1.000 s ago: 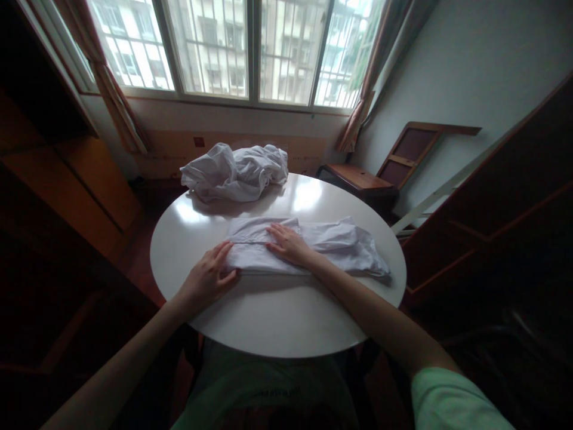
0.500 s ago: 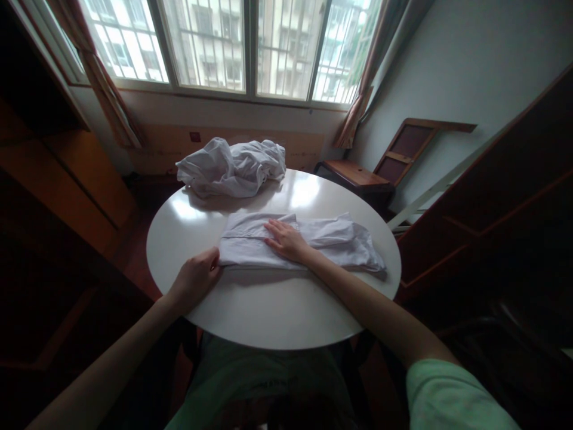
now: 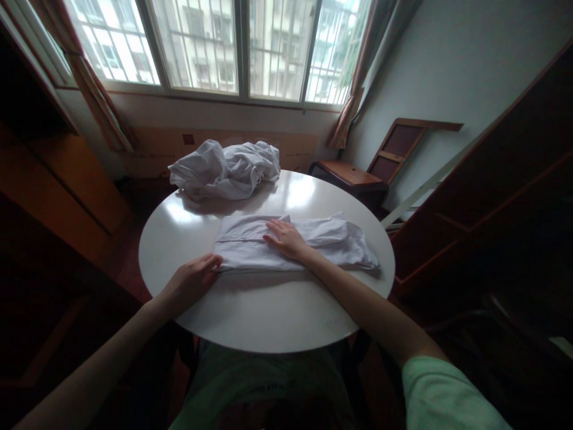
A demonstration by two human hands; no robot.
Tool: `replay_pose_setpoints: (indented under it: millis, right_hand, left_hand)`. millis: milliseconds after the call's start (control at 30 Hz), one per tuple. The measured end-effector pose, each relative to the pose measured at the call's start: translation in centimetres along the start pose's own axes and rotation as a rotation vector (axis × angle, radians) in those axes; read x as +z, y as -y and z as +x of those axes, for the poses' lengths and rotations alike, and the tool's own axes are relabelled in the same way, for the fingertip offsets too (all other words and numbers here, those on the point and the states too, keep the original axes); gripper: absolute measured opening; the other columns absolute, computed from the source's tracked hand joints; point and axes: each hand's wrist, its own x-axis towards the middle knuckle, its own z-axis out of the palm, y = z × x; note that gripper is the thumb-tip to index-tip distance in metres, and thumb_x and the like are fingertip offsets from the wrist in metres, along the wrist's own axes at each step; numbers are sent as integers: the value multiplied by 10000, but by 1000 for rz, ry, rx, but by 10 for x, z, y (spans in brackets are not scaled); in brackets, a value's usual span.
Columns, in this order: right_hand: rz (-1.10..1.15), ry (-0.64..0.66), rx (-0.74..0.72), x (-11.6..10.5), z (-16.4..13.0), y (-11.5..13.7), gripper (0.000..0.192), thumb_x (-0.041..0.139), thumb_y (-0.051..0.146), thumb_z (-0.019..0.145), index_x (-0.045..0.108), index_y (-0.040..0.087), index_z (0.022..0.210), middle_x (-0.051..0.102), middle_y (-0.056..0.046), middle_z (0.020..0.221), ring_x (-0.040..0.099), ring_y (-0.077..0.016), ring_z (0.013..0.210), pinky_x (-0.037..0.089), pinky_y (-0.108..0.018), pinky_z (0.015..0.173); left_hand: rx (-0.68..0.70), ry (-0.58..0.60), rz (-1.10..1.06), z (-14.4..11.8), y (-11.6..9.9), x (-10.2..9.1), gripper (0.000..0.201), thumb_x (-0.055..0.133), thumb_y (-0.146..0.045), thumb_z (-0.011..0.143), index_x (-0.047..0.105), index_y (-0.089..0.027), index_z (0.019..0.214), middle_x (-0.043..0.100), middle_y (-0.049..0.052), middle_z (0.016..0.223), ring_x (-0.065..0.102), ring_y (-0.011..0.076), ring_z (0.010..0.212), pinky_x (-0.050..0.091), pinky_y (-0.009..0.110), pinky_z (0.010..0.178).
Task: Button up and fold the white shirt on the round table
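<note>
A folded white garment (image 3: 250,251) lies in a long flat strip across the round white table (image 3: 268,322). Its left part is flat and neat, while the right end looks wrinkled and uneven. My left hand (image 3: 197,276) pinches the near left corner, fingers closed on the cloth edge. On top of the folded cloth rests my right hand (image 3: 286,239), flat with fingers stretched out and pointing left. Toward the far left edge of the table sits a crumpled heap of white cloth (image 3: 228,170), apart from both hands.
A wooden chair (image 3: 349,172) stands beyond the table at the far right. Dark wooden panels (image 3: 474,209) rise on the right and a brown cabinet (image 3: 67,179) on the left. A barred window (image 3: 201,48) with curtains is ahead.
My left hand has shifted slightly at the garment's near left corner, its fingers less curled than before. The right hand stays flat on the cloth. The whole view has moved a little.
</note>
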Motion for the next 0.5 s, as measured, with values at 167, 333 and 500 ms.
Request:
replay_pose_setpoints:
  millis: [167,333,500]
  right_hand:
    - [-50,67,18,-10,-5,-23,530,342,481,929,462,161,1334,393,-110,1441,326,-225,1346,280,-408,1081]
    - [-107,58,134,-34,-29,-46,499,410,430,911,498,122,1294,487,-149,1361,437,-246,1266,318,-403,1054]
    - [-250,-135,544,-72,-66,-100,558,562,375,828,499,25,1257,477,-238,1332,403,-317,1274,293,-426,1058]
  left_hand:
    - [7,1,0,1,-1,-1,122,390,-211,831,511,-209,843,592,13,787,552,130,624,394,229,587]
    - [20,34,86,3,-5,-7,137,438,-174,753,531,-209,847,598,6,771,530,123,590,373,222,559]
    - [85,25,160,24,-19,-20,94,464,-208,773,542,-191,723,585,17,685,517,136,588,385,245,572]
